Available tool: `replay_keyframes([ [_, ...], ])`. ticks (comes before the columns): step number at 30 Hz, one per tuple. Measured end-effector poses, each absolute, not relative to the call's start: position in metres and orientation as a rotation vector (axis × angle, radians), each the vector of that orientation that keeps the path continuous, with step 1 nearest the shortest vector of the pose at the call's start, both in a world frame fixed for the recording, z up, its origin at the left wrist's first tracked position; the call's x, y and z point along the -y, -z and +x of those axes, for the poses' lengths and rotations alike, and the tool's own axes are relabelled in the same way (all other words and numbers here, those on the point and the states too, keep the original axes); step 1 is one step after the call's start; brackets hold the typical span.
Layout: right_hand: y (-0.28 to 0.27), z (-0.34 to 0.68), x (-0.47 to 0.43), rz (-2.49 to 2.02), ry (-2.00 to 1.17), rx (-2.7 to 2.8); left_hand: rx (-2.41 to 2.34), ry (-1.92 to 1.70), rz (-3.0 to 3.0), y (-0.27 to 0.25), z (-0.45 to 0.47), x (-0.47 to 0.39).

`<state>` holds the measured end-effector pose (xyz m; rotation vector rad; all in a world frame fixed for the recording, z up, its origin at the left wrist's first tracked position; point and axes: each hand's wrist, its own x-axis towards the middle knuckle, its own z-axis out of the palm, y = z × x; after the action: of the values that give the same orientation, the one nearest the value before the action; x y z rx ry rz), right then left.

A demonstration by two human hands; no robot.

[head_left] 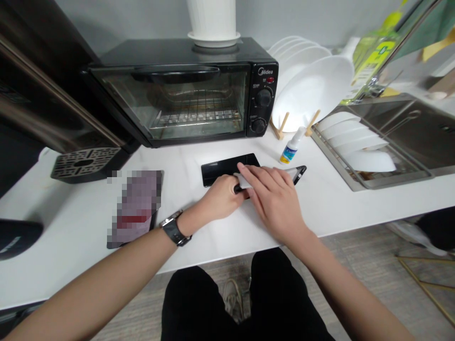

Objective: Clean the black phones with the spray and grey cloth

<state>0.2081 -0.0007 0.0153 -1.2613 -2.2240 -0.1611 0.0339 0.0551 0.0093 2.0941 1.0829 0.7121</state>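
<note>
My left hand is closed around the black end of a flat, black-edged device, perhaps a phone, most of which my hands hide. Over it lies my right hand, fingers together and pressed down. A thin, pale grey cloth shows beneath its fingers, against the device. Just behind my hands, a black phone with a glossy face rests flat on the white counter. A small white spray bottle with a blue and yellow label stands upright behind my right hand.
A black toaster oven with a white pot on top stands at the back. White plates fill a wooden rack to its right, near the sink. A blurred-out tablet-like item lies left of my wrist.
</note>
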Motion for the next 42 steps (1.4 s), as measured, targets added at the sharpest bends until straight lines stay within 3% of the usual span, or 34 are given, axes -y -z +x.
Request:
replay_keyframes([
  [12, -0.026, 0.261, -0.018, -1.419, 0.241, 2.132, -0.956, -0.687, 2.19, -0.011, 0.033, -0.049],
  [28, -0.005, 0.278, -0.031, -1.431, -0.446, 1.51, -0.926, -0.728, 2.243, -0.01, 0.033, -0.048],
  [35, -0.011, 0.259, -0.021, -1.692, -0.043, 1.61, -0.974, -0.721, 2.216, -0.011, 0.033, -0.049],
  [42, -0.013, 0.24, -0.017, -1.638, 0.139, 1.692, -0.935, -0.774, 2.218, -0.011, 0.034, -0.047],
])
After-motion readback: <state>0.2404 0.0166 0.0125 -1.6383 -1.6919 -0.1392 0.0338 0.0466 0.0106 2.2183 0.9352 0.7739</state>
